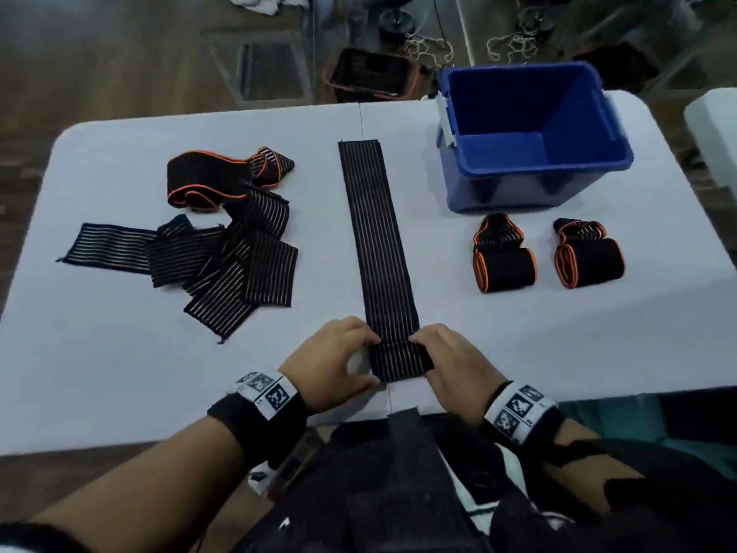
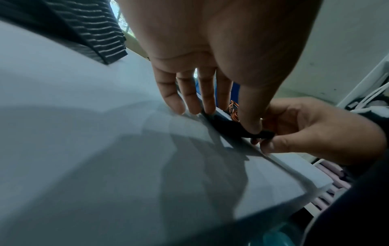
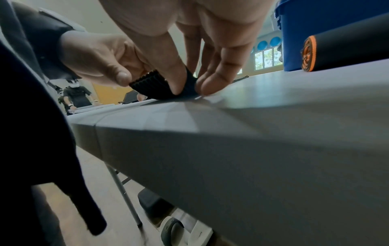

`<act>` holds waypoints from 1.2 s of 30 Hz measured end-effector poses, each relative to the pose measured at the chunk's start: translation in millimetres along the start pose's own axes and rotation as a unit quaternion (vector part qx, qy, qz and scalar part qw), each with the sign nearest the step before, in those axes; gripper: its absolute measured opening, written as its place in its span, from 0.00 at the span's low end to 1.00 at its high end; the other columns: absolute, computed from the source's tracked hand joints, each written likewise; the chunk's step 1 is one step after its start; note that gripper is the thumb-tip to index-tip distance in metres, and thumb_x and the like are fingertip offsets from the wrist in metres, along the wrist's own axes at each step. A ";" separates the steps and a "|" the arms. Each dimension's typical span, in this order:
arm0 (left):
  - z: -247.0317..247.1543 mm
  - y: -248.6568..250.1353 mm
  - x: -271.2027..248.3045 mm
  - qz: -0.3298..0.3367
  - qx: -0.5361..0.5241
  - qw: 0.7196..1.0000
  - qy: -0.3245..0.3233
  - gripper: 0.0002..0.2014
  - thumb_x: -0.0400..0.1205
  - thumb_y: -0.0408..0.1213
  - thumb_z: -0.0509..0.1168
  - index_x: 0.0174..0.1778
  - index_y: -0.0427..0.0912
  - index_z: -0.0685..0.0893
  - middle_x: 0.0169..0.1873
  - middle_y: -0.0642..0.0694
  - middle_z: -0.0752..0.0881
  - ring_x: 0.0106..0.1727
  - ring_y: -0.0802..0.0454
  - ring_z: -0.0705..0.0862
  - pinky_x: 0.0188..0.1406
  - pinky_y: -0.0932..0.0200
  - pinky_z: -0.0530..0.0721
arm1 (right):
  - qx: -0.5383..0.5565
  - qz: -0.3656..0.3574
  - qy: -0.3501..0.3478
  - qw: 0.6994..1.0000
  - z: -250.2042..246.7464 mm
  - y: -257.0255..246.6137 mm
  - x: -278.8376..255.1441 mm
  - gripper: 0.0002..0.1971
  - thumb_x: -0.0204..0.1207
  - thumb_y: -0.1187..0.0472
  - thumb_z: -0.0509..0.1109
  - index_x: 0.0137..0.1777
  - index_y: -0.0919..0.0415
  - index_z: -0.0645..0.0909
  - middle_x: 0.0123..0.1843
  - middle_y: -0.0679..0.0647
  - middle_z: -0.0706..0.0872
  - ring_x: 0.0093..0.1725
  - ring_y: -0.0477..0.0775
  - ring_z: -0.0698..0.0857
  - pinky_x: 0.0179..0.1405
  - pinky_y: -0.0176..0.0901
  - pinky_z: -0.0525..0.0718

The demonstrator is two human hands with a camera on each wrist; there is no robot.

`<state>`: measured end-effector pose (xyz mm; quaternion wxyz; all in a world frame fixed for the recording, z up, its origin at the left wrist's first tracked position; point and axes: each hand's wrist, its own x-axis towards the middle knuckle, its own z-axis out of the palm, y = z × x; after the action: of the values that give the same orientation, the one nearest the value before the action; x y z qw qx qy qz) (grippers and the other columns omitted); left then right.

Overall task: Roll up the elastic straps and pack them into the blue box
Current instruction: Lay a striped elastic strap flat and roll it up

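Hands: both are working the near end of a striped strap [image 1: 379, 249], the left hand [image 1: 331, 361] and right hand [image 1: 454, 361] each pinching a side of the first fold [image 1: 399, 361] with thumb and curled fingertips, likely to start a tight, even roll.
Strap in hand: it is lying flat and straight down the middle of the white table [image 1: 119, 373], running away from the person, probably so it rolls without skewing.
Rolled straps: two orange-edged rolls [image 1: 504, 261] [image 1: 590, 257] are sitting just in front of the blue box [image 1: 538, 133], seemingly waiting to be packed.
Box: it is standing at the far right of the table with nothing showing inside.
Waiting pile: loose straps [image 1: 223, 257] are lying heaped at left, still unrolled.
Writing: wristbands [image 1: 267, 393] are carrying square black-and-white code markers; no brand or words are reading clearly.
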<state>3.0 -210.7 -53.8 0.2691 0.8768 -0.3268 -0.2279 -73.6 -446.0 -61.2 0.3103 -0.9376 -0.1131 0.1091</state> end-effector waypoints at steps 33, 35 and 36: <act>42.4 26.8 -12.3 -0.185 -0.023 0.965 0.184 0.10 0.83 0.40 0.70 0.58 0.46 0.90 0.47 0.49 0.90 0.49 0.51 0.87 0.53 0.59 0.81 | 0.016 0.120 0.000 0.993 -10.7 -10.7 15.7 0.06 0.82 0.53 0.69 0.53 0.53 0.79 0.38 0.47 0.86 0.41 0.49 0.84 0.48 0.50 0.85; 43.3 24.7 -12.5 -0.156 0.003 0.968 0.196 0.10 0.82 0.39 0.72 0.57 0.43 0.92 0.50 0.46 0.88 0.51 0.47 0.86 0.54 0.56 0.82 | -0.002 0.109 -0.008 0.994 -10.4 -8.2 15.5 0.09 0.80 0.49 0.71 0.53 0.53 0.81 0.40 0.46 0.85 0.44 0.49 0.82 0.50 0.49 0.84; 43.6 23.6 -13.2 -0.137 0.020 0.970 0.199 0.10 0.80 0.39 0.74 0.55 0.42 0.92 0.51 0.45 0.87 0.51 0.44 0.86 0.55 0.52 0.84 | -0.023 0.093 -0.014 0.995 -10.6 -6.7 14.4 0.13 0.77 0.46 0.72 0.54 0.53 0.82 0.43 0.46 0.84 0.47 0.49 0.81 0.52 0.48 0.83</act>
<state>-41.8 -230.7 -68.9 0.2777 0.9460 -0.1481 -0.0774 -57.9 -442.6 -50.8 0.2757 -0.9492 -0.0317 0.1482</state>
